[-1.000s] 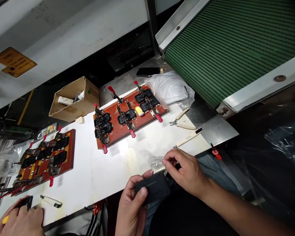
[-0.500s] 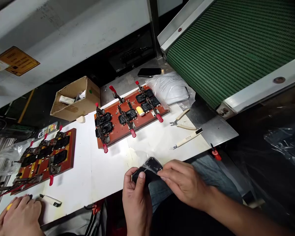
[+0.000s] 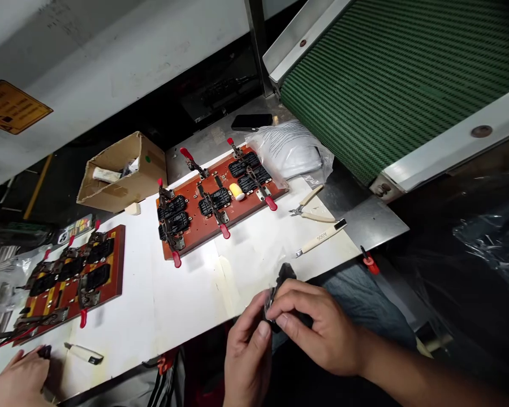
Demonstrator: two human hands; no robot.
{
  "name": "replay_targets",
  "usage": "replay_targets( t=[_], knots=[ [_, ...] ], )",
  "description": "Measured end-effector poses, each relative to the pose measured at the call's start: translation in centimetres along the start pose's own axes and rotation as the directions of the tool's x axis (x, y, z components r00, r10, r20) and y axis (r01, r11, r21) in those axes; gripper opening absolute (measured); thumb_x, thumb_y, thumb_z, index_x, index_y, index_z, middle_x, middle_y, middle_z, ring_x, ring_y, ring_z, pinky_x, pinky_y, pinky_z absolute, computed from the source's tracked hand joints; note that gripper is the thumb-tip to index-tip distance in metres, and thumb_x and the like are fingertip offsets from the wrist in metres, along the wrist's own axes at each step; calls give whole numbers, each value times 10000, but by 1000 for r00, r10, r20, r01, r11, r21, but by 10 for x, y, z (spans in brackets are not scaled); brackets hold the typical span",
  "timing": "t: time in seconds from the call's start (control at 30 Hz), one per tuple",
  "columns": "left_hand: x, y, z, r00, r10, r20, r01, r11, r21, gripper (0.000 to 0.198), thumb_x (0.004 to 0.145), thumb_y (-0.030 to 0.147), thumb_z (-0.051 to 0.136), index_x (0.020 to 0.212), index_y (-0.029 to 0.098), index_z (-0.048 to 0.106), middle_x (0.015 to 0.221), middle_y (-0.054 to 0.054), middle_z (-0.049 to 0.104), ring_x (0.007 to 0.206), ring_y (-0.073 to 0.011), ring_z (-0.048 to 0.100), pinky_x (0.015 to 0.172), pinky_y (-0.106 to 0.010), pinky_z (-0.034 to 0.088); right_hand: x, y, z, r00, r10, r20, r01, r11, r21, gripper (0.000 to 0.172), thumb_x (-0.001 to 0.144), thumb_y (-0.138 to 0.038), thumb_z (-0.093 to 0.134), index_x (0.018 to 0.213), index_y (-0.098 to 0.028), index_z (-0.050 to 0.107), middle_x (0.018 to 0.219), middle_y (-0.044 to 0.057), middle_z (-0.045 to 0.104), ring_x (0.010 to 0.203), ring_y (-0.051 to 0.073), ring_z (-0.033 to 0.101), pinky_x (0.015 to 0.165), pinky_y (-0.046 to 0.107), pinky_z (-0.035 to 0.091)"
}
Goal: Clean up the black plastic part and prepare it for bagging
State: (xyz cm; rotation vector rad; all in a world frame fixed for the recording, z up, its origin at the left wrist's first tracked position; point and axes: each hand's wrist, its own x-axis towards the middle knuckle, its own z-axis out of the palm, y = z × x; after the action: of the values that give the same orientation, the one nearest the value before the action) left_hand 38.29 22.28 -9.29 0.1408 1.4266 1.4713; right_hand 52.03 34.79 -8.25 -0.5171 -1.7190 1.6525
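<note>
Over the table's near edge, my two hands hold a small black plastic part [image 3: 285, 272] that stands tilted, nearly edge-on. My left hand [image 3: 249, 353] is closed on its near left side, thumb up. My right hand [image 3: 322, 325] pinches at the part with thumb and forefinger, covering much of it. A shiny, clear film-like edge [image 3: 270, 299] shows between the hands; what exactly it is I cannot make out. Farther off lies a red-brown fixture board [image 3: 197, 226] with red-handled toggle clamps and several black parts, plus a yellow-and-white piece [image 3: 237, 191].
Cutting pliers [image 3: 311, 206] and a cream-handled knife [image 3: 321, 238] lie to the right. A cardboard box [image 3: 123, 169], a plastic bag [image 3: 290, 150] and a green conveyor belt [image 3: 398, 85] stand behind. At left are a second fixture board [image 3: 117, 260], a cutter [image 3: 83, 353] and a co-worker's hand [image 3: 21, 376].
The black part has turned from lying fairly flat to nearly edge-on. Both my hands have drawn together and shifted right. The co-worker's hand has moved left and down.
</note>
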Motion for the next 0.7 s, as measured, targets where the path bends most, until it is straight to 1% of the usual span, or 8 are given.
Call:
replay_targets(
  t=[0.07,0.17,0.23,0.3,0.4,0.5,0.6,0.7],
  knots=[
    [3,6,-4,1000,3,11,-3,1000,13,463,745,409,930,1181,297,824,1279,-107,774,1281,-329,685,1077,-426,586,3,-2,-6,999,36,13,-37,998,53,163,1010,-146,607,1069,-216,742,967,17,690,892,135,654,807,260,517],
    [8,13,0,997,-17,73,21,998,-60,520,736,353,950,1229,326,786,1141,-63,782,1058,-200,730,935,-280,600,6,-3,-11,991,113,66,-123,976,180,133,1012,-186,619,1041,-216,745,963,15,684,892,139,636,818,266,500],
    [11,15,7,987,-48,156,63,994,-93,487,737,317,957,1188,293,775,988,-34,755,897,-131,701,849,-222,570,6,-3,-11,975,169,143,-205,933,296,118,1012,-219,629,1031,-210,745,968,20,678,902,149,631,829,276,498],
    [13,15,13,978,-73,194,91,992,-82,415,744,292,957,1100,241,752,865,-6,705,792,-96,650,786,-200,534,6,-3,-10,957,216,192,-276,883,379,118,1013,-260,642,1010,-196,740,953,24,664,884,151,621,814,278,495],
    [12,16,18,991,-51,121,56,998,-42,443,782,286,928,1132,240,660,836,18,682,726,-85,615,727,-194,508,5,-1,-8,931,307,199,-364,833,417,159,1023,-322,648,1019,-179,717,924,24,659,832,142,616,775,265,503],
    [7,21,18,999,33,0,-33,999,29,422,827,318,880,1136,241,603,829,27,671,671,-93,607,676,-203,510,4,-3,-8,895,440,76,-437,827,353,179,1037,-350,641,1036,-182,701,866,7,656,778,124,597,730,233,498],
    [3,28,17,983,138,-118,-123,984,127,373,825,353,867,1055,211,610,802,21,650,670,-101,598,645,-194,500,4,-15,-8,911,412,2,-401,885,238,153,1039,-335,643,1057,-204,719,853,-5,642,764,111,568,711,211,480],
    [1,35,16,974,157,-161,-129,977,170,327,824,347,850,1003,193,625,775,18,631,668,-100,580,643,-190,484,4,-30,-9,929,369,-6,-360,911,202,128,1019,-295,667,1108,-218,718,898,0,666,794,114,594,740,207,504]
  ],
)
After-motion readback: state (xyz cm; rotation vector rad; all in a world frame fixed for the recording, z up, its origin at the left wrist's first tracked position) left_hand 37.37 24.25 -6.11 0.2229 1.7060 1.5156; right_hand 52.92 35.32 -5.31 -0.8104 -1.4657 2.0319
